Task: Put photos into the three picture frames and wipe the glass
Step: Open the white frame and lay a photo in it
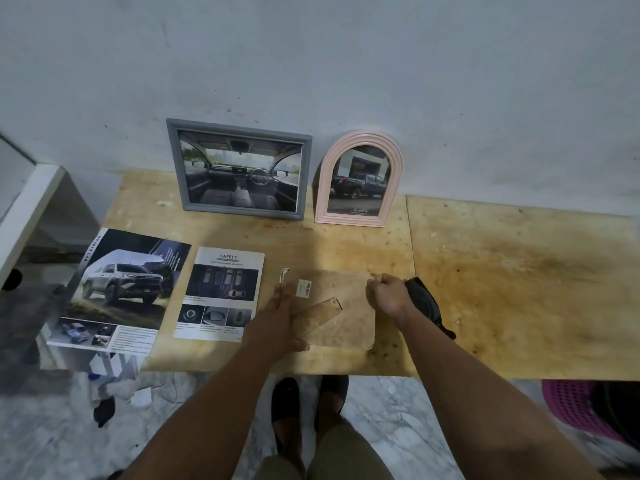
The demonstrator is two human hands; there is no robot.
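Note:
A third picture frame (349, 317) lies face down on the wooden table, its brown backing board up with a fold-out stand and a small barcode sticker. My left hand (282, 318) rests flat on its left edge. My right hand (386, 296) pinches the frame's top right corner, fingers closed on it. A grey rectangular frame (239, 169) with a car-interior photo leans upright against the wall. Beside it stands a pink arched frame (360, 178) holding a pickup-truck photo. A dark cloth (424, 303) lies just right of my right hand.
Two car brochure pages lie left of the frame: a white SAFETY sheet (221, 294) and a larger SUV page (121, 289) overhanging the table's front edge. A white shelf (27, 216) stands at far left. A pink basket (575, 407) sits under the table's right part.

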